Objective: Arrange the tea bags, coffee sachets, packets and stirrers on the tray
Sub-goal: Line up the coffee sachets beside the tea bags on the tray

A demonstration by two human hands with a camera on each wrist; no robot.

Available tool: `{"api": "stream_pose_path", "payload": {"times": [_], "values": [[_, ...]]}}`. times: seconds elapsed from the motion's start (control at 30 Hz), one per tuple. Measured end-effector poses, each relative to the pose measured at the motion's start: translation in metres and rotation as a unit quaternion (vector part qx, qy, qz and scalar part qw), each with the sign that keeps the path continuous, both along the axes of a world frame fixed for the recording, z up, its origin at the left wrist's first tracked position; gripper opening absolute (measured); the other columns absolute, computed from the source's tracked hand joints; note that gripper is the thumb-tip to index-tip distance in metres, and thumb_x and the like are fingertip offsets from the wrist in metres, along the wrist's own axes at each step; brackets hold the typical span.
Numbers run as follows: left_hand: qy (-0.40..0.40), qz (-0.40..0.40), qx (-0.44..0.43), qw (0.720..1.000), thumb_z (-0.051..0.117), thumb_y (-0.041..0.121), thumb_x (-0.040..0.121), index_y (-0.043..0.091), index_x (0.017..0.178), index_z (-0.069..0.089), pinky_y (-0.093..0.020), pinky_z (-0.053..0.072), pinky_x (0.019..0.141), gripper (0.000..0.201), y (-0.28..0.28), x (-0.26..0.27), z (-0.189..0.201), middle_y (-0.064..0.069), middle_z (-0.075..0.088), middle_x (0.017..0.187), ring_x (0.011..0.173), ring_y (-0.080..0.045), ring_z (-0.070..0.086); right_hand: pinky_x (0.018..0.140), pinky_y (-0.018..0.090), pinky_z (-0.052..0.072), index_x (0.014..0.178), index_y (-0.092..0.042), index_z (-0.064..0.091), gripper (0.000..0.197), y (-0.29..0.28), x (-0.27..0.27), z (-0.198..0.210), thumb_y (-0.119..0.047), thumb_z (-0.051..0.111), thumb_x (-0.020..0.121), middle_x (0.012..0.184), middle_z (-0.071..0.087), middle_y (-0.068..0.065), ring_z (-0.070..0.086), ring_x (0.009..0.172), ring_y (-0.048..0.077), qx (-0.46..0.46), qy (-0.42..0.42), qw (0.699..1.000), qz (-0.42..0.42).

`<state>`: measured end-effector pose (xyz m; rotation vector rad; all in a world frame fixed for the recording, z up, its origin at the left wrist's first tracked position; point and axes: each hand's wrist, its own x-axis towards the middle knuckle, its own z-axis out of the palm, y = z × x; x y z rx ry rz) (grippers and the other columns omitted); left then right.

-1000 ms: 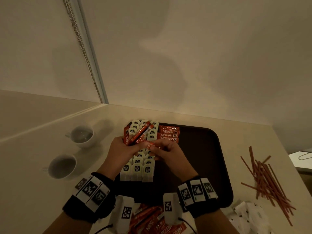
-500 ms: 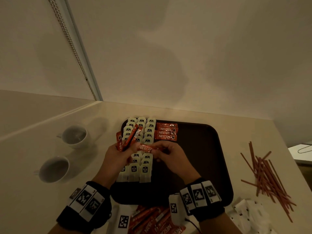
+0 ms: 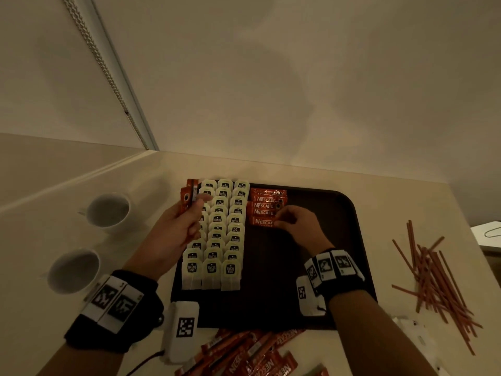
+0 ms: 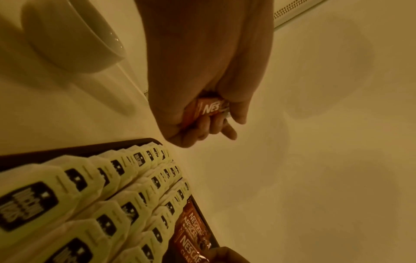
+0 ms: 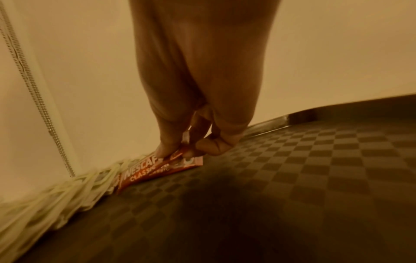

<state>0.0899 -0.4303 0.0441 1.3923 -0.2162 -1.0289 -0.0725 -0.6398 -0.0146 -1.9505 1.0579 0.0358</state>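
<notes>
A dark brown tray (image 3: 320,267) carries three columns of white tea bags (image 3: 222,234) on its left side. Beside them at the back lies a short stack of red coffee sachets (image 3: 267,206). My right hand (image 3: 291,225) pinches the right end of the nearest sachet (image 5: 155,171), which lies flat on the tray. My left hand (image 3: 187,213) grips a small bunch of red sachets (image 4: 208,108) upright, just off the tray's left edge above the counter. More loose sachets (image 3: 252,354) lie on the counter in front of the tray.
Two white cups (image 3: 108,211) (image 3: 71,270) stand on the counter left of the tray. A heap of red-brown stirrers (image 3: 436,278) lies to the right, with white spotted packets (image 3: 417,337) near them. A wall closes the back.
My right hand took one sachet away from the left hand's bunch and carried it right and back, down onto the tray below the stack. The left hand drew left with the bunch.
</notes>
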Motion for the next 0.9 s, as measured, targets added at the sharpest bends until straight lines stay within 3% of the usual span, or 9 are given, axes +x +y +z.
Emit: {"api": "stream_pose_path", "payload": {"times": [0.13, 0.27, 0.37, 0.47, 0.6, 0.7, 0.77, 0.83, 0.9], "values": [[-0.049, 0.007, 0.025, 0.998, 0.055, 0.021, 0.091, 0.014, 0.078, 0.055, -0.025, 0.031, 0.06, 0.015, 0.004, 0.0, -0.002, 0.003, 0.035, 0.063, 0.055, -0.009, 0.031, 0.093, 0.024, 0.034, 0.096, -0.019, 0.063, 0.017, -0.003, 0.009, -0.008, -0.016, 0.071, 0.081, 0.115, 0.059, -0.004, 0.048, 0.105, 0.006, -0.017, -0.006, 1.0, -0.007], [-0.243, -0.058, 0.126, 0.96, 0.066, 0.016, 0.086, 0.009, 0.073, 0.048, -0.031, 0.047, 0.067, 0.023, -0.002, 0.002, -0.01, -0.01, 0.05, 0.063, 0.062, -0.013, 0.048, 0.09, 0.022, 0.038, 0.102, -0.017, 0.062, 0.024, -0.007, 0.01, -0.016, -0.019, 0.072, 0.08, 0.11, 0.06, -0.004, 0.051, 0.098, 0.006, -0.057, -0.003, 0.998, -0.032], [-0.457, -0.14, 0.176, 0.861, 0.066, 0.022, 0.086, 0.024, 0.098, 0.062, -0.02, 0.044, 0.07, 0.013, -0.026, -0.009, -0.005, 0.01, 0.059, 0.08, 0.074, -0.007, 0.056, 0.09, 0.023, 0.041, 0.101, -0.018, 0.061, 0.024, -0.008, 0.009, -0.02, -0.02, 0.072, 0.08, 0.107, 0.06, -0.005, 0.052, 0.096, 0.006, -0.063, 0.002, 0.997, -0.036], [-0.56, -0.24, 0.204, 0.766, 0.057, 0.025, 0.092, 0.022, 0.119, 0.062, -0.029, 0.048, 0.086, 0.027, -0.059, -0.022, -0.006, 0.002, 0.06, 0.114, 0.097, -0.016, 0.058, 0.09, 0.026, 0.046, 0.097, -0.016, 0.062, 0.024, -0.01, 0.009, -0.027, -0.02, 0.074, 0.078, 0.103, 0.061, -0.003, 0.055, 0.094, 0.009, -0.087, -0.001, 0.996, -0.034], [-0.627, -0.383, 0.274, 0.62, 0.045, 0.017, 0.096, 0.019, 0.134, 0.048, -0.037, 0.051, 0.084, 0.039, -0.09, -0.045, -0.019, -0.007, 0.025, 0.154, 0.107, -0.027, 0.059, 0.081, 0.022, 0.046, 0.09, -0.017, 0.059, 0.024, -0.014, 0.012, -0.034, -0.021, 0.077, 0.075, 0.098, 0.06, -0.001, 0.056, 0.087, 0.009, -0.114, -0.004, 0.993, -0.039], [-0.618, -0.407, 0.302, 0.601, 0.041, 0.014, 0.097, 0.013, 0.139, 0.042, -0.033, 0.048, 0.071, 0.042, -0.099, -0.055, -0.042, -0.013, 0.016, 0.156, 0.101, -0.028, 0.062, 0.075, 0.018, 0.04, 0.089, -0.018, 0.057, 0.026, -0.015, 0.012, -0.038, -0.023, 0.078, 0.073, 0.096, 0.058, -0.002, 0.054, 0.085, 0.01, -0.118, -0.01, 0.992, -0.045], [-0.608, -0.421, 0.324, 0.59, 0.04, 0.017, 0.097, 0.013, 0.146, 0.03, -0.033, 0.048, 0.072, 0.05, -0.103, -0.062, -0.051, -0.014, 0.017, 0.156, 0.102, -0.028, 0.061, 0.075, 0.021, 0.042, 0.088, -0.019, 0.056, 0.028, -0.015, 0.011, -0.039, -0.024, 0.079, 0.073, 0.096, 0.056, -0.002, 0.053, 0.086, 0.011, -0.118, -0.014, 0.991, -0.052], [-0.616, -0.436, 0.371, 0.541, 0.044, 0.02, 0.098, 0.013, 0.151, 0.015, -0.035, 0.044, 0.072, 0.062, -0.105, -0.066, -0.053, -0.017, 0.004, 0.158, 0.106, -0.033, 0.058, 0.078, 0.023, 0.045, 0.088, -0.02, 0.055, 0.028, -0.016, 0.01, -0.041, -0.024, 0.078, 0.073, 0.096, 0.055, -0.003, 0.053, 0.087, 0.011, -0.118, -0.017, 0.992, -0.051], [-0.604, -0.432, 0.399, 0.538, 0.045, 0.023, 0.098, 0.014, 0.152, 0.004, -0.039, 0.047, 0.082, 0.068, -0.108, -0.069, -0.05, -0.021, -0.001, 0.158, 0.112, -0.036, 0.054, 0.079, 0.023, 0.046, 0.088, -0.02, 0.054, 0.029, -0.017, 0.009, -0.042, -0.024, 0.079, 0.072, 0.096, 0.055, -0.004, 0.054, 0.088, 0.01, -0.114, -0.025, 0.992, -0.053]]}}
